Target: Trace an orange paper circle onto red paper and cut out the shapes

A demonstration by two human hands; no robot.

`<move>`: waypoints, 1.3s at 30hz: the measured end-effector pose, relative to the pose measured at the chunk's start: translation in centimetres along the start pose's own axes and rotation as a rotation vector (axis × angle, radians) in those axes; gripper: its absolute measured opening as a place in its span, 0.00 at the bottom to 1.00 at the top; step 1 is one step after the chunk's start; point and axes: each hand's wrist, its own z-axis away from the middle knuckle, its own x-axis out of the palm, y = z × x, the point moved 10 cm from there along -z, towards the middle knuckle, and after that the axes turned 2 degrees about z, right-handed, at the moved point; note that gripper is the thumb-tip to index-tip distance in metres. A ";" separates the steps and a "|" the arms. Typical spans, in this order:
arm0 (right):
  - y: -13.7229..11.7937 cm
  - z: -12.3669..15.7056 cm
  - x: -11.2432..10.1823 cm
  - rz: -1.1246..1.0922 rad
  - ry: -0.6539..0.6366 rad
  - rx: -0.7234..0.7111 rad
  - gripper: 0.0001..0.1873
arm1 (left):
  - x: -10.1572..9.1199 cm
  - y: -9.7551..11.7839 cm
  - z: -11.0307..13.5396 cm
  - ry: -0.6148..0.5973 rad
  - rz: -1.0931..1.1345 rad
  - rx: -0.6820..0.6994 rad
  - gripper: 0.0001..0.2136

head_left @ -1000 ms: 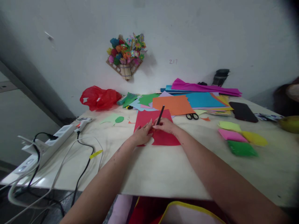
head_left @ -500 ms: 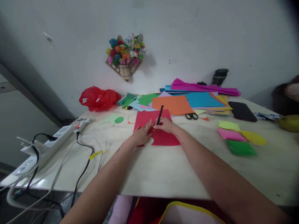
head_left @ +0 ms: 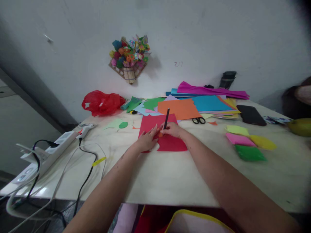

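Red sheet (head_left: 171,144) flat on the desk (head_left: 170,181), near its front edge. Left hand (head_left: 147,140) laid over the sheet's left part, fingers extended, loosely open, gripping nothing that shows. Right hand (head_left: 173,130) closed about a dark pencil (head_left: 167,118), upper end tilted slightly right. Small orange piece (head_left: 160,133) between the hands (mostly covered, outline unclear). Scissors (head_left: 199,120) beyond, to the right.

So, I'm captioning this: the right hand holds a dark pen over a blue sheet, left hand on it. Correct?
No: the sheet is red, as the head view shows; the right hand holds a dark pen over it, the left hand on it.
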 end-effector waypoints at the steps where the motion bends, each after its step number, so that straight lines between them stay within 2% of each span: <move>1: 0.1 0.0 0.0 -0.001 0.002 0.002 0.04 | 0.0 0.0 0.0 -0.002 0.004 -0.003 0.31; 13: -0.1 0.2 -0.3 -0.005 -0.025 0.008 0.07 | 0.1 -0.1 -0.1 -0.001 0.047 -0.002 0.32; 19: -0.9 0.3 -1.5 -0.183 0.119 -0.043 0.10 | 0.2 0.0 -0.2 -0.002 0.064 0.000 0.33; 25: -0.4 0.4 0.7 -0.223 0.009 0.044 0.12 | -0.1 -0.8 -0.2 0.032 0.032 -0.075 0.34; 32: -0.8 0.4 0.9 -0.072 0.043 0.034 0.12 | -0.7 -1.5 -0.1 0.054 0.197 -0.063 0.38; 39: -0.6 0.2 1.0 0.015 0.059 0.005 0.14 | -1.7 -1.7 -0.1 0.096 0.229 -0.026 0.41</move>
